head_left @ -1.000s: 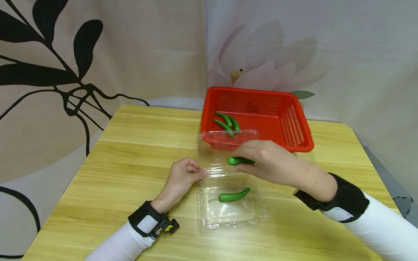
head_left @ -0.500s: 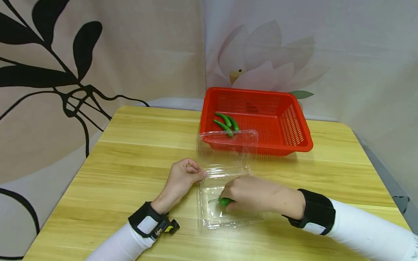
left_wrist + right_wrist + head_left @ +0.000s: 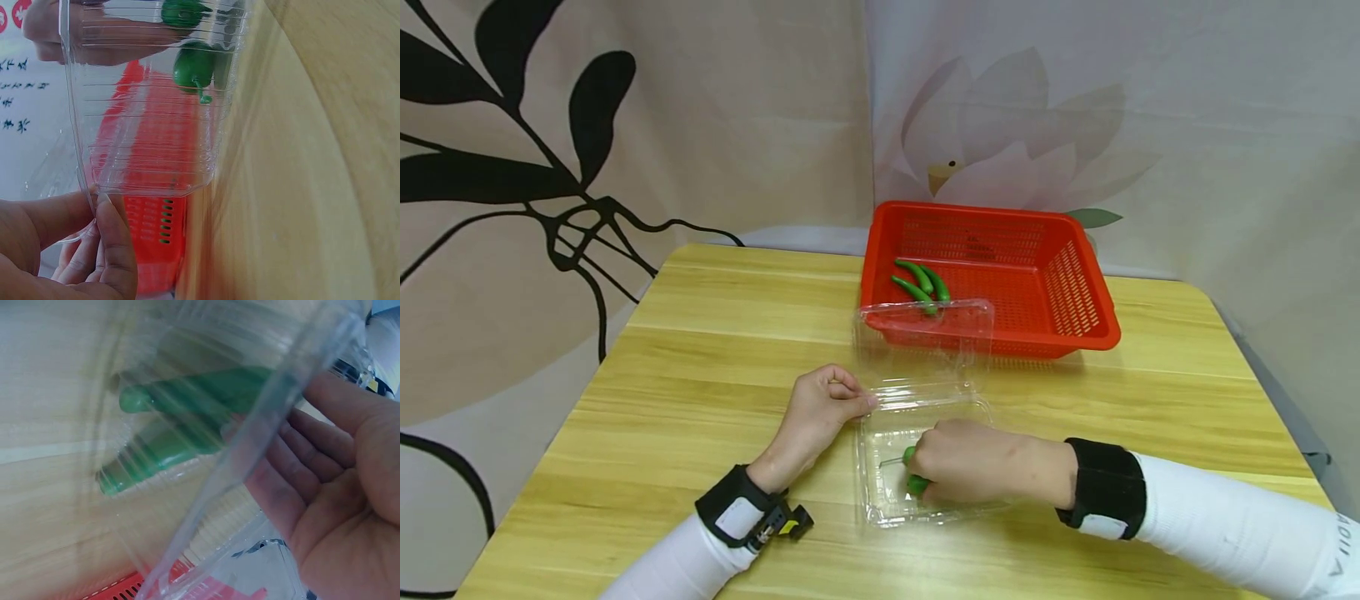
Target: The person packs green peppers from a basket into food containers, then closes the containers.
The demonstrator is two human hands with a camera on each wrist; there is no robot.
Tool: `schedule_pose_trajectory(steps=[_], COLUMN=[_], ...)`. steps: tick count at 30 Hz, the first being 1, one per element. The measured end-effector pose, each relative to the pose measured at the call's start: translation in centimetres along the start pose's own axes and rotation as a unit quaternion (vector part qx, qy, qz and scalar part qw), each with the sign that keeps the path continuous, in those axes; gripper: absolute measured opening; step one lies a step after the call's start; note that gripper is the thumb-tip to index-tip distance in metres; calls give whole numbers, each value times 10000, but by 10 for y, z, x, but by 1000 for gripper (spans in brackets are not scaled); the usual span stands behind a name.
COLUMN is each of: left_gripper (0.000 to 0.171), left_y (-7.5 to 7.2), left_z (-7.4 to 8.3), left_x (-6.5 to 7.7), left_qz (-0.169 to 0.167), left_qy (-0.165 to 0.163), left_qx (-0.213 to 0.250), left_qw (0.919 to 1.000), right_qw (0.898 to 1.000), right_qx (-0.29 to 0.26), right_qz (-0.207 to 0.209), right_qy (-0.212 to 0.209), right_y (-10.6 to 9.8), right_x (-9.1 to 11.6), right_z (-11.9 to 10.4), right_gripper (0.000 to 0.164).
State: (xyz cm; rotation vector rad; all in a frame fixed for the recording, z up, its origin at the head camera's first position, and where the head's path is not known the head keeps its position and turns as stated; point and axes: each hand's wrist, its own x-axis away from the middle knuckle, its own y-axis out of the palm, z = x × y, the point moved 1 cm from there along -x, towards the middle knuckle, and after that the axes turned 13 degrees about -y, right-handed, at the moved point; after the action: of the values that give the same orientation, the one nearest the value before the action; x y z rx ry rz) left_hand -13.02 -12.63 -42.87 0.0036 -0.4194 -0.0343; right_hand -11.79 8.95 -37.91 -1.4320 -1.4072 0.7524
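Note:
A clear plastic clamshell container (image 3: 877, 510) lies on the table with its lid (image 3: 887, 354) folded back. My left hand (image 3: 827, 400) pinches the container's left edge near the hinge; the left wrist view shows thumb and fingertips on that edge. Inside the base, my right hand (image 3: 970, 462) holds a green chili pepper (image 3: 917, 485), partly hidden beneath the fingers. Another green chili pepper (image 3: 909, 455) lies beside it, mostly covered by the hand. Through the container's wall, the right wrist view shows both peppers, with the fingers (image 3: 275, 469) against them.
A red plastic basket (image 3: 1037, 329) stands behind the container, and the lid's far edge overlaps its front. Several green chili peppers (image 3: 914, 288) lie in the basket's left part. The wooden table (image 3: 700, 333) ends just behind the basket, at a printed curtain.
My right hand has come down from above the hinge into the container's base with a pepper, beside the one lying there. The left hand stays at the edge.

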Motion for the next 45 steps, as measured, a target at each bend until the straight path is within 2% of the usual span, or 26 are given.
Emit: schedule_pose_trajectory(steps=[6,16,23,26,29,31,33,37,42,45], left_gripper=[21,21,22,22,22,22,22,21,21,20], left_y=[-1,-1,-2,-1,0,0,0,0,0,0], left_z=[0,-1,-2,-2,-2,-1,0,0,0,0], left_x=[0,0,0,0,0,0,0,0,0,1], left_qz=[-2,24,8,-1,-23,-36,-47,-68,-64,-43], left_qy=[31,57,51,53,64,67,68,46,5,8], left_qx=[0,16,58,64,66,60,72,90,40,36], left_qw=[10000,10000,10000,10000,10000,10000,9999,9999,10000,10000], right_qw=[9998,9992,9995,9994,9980,9952,9887,9661,9395,9323], right_qx=[168,339,232,246,481,635,784,976,1293,1354], right_qz=[-40,40,58,85,254,543,1010,2087,3031,3301], right_qy=[-32,-186,-214,-224,-326,-518,-781,-1163,-939,-599], right_y=[3,4,4,-1,-14,-27,-42,-82,-132,-155], right_x=[-2,-3,-3,-1,2,5,10,23,37,41], right_z=[0,-2,-1,-3,-6,-9,-10,-7,7,24], right_gripper=[14,11,15,12,11,13,13,10,15,15])
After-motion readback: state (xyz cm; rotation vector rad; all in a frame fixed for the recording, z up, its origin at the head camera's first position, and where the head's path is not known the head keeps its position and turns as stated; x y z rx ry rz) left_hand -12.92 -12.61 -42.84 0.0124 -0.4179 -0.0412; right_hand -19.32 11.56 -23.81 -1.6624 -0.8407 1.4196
